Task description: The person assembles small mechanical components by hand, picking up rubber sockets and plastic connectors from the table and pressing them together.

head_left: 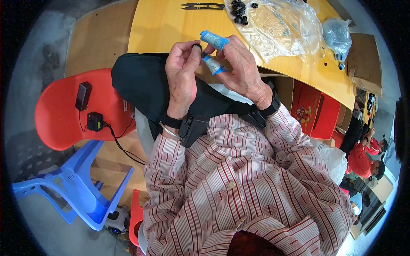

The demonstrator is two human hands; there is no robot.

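My left hand (181,77) pinches a small round black part (197,46) between thumb and fingers, above my lap near the table's front edge. Close by on the right, my right hand (243,70) has blue wraps on its index finger (215,40) and thumb (215,65). Its thumb tip comes close to a bent finger, and whatever sits between them is too small to make out. More black parts (239,12) lie heaped at the edge of a clear plastic sheet or bag (273,32), which bears many tiny pale pieces (279,21).
Black thread snips (203,6) rest on the yellow table (160,25). A tied clear bag (336,36) stands farther right, by a cardboard box (365,64). To my left are a red chair (60,111) carrying black devices with cables and a blue stool (87,183). People in red sit far right.
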